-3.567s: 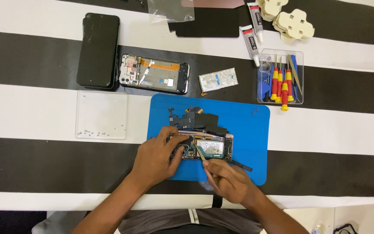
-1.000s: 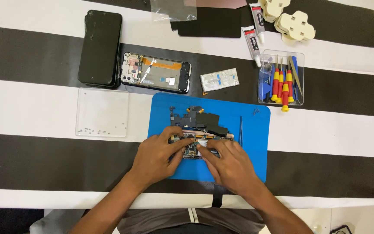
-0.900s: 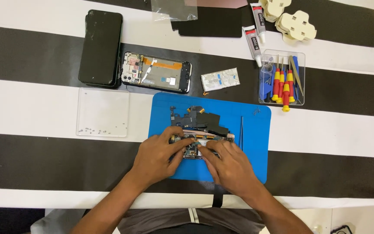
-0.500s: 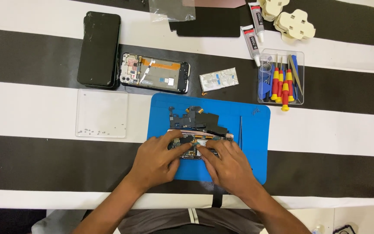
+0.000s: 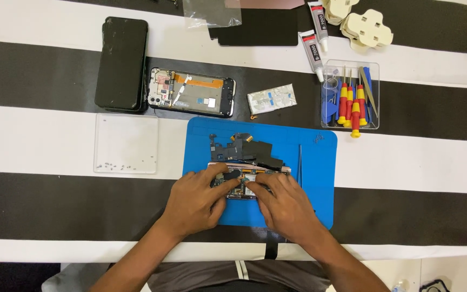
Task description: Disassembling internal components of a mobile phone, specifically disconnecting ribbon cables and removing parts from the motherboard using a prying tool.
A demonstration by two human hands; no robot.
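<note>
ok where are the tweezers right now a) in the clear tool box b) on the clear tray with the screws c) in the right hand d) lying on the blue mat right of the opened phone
d, the tweezers lie loose on the blue mat, just right of the opened phone that both hands press on.

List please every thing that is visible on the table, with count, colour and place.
mat: 1, blue, centre of table
open phone: 1, on the mat, under both hands
black parts: a cluster, on the mat behind the open phone
tweezers: 1, metal, right part of mat
second phone: 1, opened, behind the mat
black panel: 1, far left
clear tray: 1, left of mat, holds tiny screws
tool box: 1, clear, right, red-yellow screwdrivers inside
glue tubes: 2, white, far right
packet: 1, silvery, right of second phone
left hand: on the open phone
right hand: on the open phone
</note>
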